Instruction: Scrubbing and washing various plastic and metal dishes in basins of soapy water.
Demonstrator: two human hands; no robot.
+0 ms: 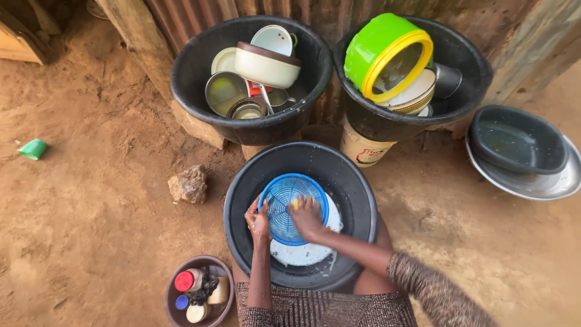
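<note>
Inside the big black plastic basin [357,200] on the ground, the left hand [257,223] grips the round blue plastic sieve [284,197] by its rim, tilting it steady, while the right hand [307,217] presses flat on its mesh with something yellowish under the fingers.

bare dirt floor [91,200], corrugated metal wall [200,15], daylight

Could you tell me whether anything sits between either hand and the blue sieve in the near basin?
Nothing visible does. The left hand holds the rim of the blue sieve, and the right hand presses inside it, over the black basin. A white plate lies beneath the sieve, not between.
</note>
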